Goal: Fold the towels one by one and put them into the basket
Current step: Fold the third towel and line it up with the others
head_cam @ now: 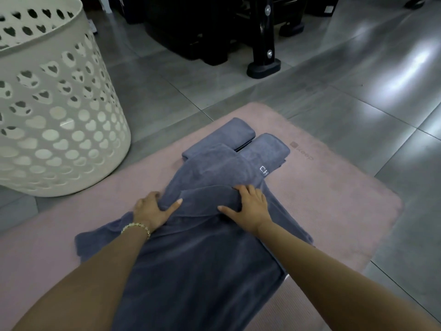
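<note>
- Left hand [152, 211], with a beaded bracelet [137, 227] at its wrist, clutches a raised ridge of the towel [202, 278]; the thumb lies over the fold and the fingers curl under it.
- Right hand [250, 205] seems to grasp the same ridge from the other side; its fingertips are buried in the cloth and its thumb is stretched flat.
- The towel is slate-blue, soft and napped. It lies lengthwise on a pink, finely ribbed mat [334, 199] and is bunched between the hands.
- Its far end drapes onto two folded towels [229, 132], thick rounded slabs of the same cloth lying side by side.
- A round cream plastic laundry basket [55, 120], its wall pierced with heart-shaped holes, stands to the left beside the mat.
- Glossy grey floor tiles [358, 75] surround the mat.
</note>
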